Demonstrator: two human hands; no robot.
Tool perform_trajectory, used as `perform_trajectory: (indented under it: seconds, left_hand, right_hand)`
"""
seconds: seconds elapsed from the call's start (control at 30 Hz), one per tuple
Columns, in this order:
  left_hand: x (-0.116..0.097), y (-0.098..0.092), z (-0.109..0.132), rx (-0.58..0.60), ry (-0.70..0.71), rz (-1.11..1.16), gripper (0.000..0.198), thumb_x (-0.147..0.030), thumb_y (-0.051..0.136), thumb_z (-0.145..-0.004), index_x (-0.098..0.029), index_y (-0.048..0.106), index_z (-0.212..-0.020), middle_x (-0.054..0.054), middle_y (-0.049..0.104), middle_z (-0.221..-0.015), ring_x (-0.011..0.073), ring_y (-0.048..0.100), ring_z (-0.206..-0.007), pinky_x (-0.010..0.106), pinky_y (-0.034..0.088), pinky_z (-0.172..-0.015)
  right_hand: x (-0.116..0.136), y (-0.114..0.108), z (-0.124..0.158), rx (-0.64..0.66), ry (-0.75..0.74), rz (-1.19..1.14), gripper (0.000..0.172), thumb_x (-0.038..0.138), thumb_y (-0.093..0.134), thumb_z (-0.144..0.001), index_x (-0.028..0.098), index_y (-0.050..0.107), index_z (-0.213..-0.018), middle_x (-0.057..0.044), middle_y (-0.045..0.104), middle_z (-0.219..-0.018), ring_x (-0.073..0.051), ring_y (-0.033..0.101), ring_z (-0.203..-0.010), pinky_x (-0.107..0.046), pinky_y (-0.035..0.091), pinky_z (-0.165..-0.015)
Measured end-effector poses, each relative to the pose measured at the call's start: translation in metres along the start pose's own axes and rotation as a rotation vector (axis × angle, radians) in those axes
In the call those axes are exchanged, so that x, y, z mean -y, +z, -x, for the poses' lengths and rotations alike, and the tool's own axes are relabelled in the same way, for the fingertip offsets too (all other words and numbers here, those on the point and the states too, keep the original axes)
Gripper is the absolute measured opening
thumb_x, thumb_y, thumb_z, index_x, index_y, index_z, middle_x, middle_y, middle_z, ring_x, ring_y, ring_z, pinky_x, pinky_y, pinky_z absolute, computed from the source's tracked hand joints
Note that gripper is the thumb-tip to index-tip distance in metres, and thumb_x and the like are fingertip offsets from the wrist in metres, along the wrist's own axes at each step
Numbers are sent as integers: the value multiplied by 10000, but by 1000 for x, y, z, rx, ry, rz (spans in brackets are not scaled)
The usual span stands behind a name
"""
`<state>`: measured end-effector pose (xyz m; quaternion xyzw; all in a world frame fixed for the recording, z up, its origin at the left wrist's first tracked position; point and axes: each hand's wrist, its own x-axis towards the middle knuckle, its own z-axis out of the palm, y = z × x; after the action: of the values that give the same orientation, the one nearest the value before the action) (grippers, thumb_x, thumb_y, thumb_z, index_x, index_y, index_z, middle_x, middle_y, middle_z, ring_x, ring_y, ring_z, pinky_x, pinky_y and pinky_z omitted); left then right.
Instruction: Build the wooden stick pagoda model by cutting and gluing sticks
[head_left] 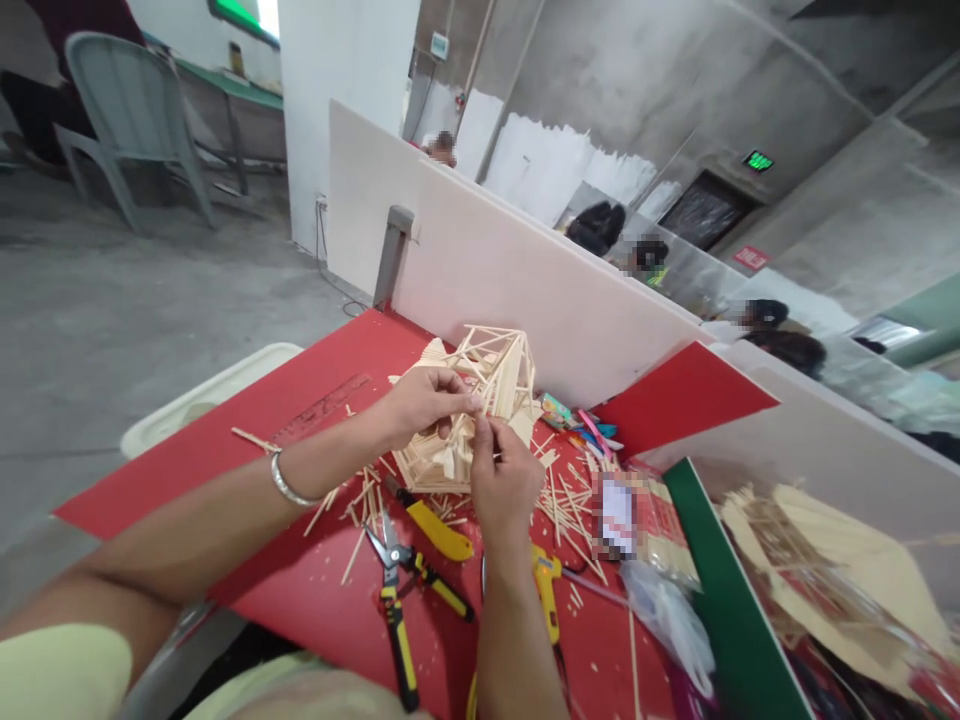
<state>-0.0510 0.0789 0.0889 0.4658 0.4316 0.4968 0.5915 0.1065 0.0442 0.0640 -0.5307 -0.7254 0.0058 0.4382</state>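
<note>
A small model structure (516, 372) built of thin wooden sticks stands on the red tabletop (315, 590), against a white partition. In front of it, my left hand (433, 398) and my right hand (507, 472) meet with thumbs and fingertips pinched close together. Whatever is between the fingertips is too small to make out. The hands cover part of the model. Below them lie a yellow-handled knife (439, 528) and black-and-yellow cutting shears (391, 575). A yellow glue gun (549, 590) rests beside my right forearm.
Loose wooden sticks (564, 508) litter the table around the model. To the right are packed sticks (669, 535), a clear plastic bag (671, 620) and a green divider (731, 590). A ruler (322, 408) lies left. The white partition (540, 275) bounds the back; several people sit beyond.
</note>
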Motion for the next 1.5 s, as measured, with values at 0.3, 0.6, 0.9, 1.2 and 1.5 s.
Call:
perform_trajectory:
  seconds: [0.3, 0.6, 0.9, 1.2, 1.5]
  left_hand:
    - [-13, 11, -2, -51, -67, -18, 292, -329, 802, -682, -180, 551, -684, 18, 696, -677, 75, 541, -352, 203, 191, -317]
    - [-9, -6, -10, -186, 309, -275, 221, -379, 709, -786, -182, 632, -724, -9, 613, -600, 62, 489, -437, 211, 378, -445]
    - [-16, -6, -20, -190, 778, -726, 144, -245, 626, -849, -249, 759, -903, 74, 643, -1061, 144, 582, -841, 263, 465, -748]
    - [-9, 3, -18, -173, 671, -681, 142, -270, 611, -856, -212, 740, -841, 39, 648, -793, 131, 562, -702, 237, 447, -665]
    - [-14, 12, -8, -105, 124, -69, 216, -339, 693, -797, -180, 558, -746, 1, 662, -718, 39, 471, -369, 191, 260, -335]
  right_hand:
    - [-1, 4, -1, -76, -20, 66, 328, 400, 464, -976, 200, 699, -864, -22, 705, -735, -111, 592, -610, -228, 359, -603]
    - [-4, 6, -2, -68, -3, 34, 326, 392, 461, -975, 194, 681, -838, -17, 683, -713, -108, 571, -619, -225, 354, -617]
    - [-3, 4, -2, -95, 12, 15, 344, 406, 459, -975, 193, 695, -845, -17, 693, -703, -112, 583, -606, -233, 354, -603]
    - [-5, 9, -2, -137, -6, 35, 333, 394, 477, -970, 189, 688, -812, -7, 674, -678, -102, 551, -584, -235, 343, -614]
    - [-6, 12, -2, -155, -8, -6, 311, 373, 492, -963, 188, 692, -813, -2, 669, -682, -94, 550, -583, -226, 347, -606]
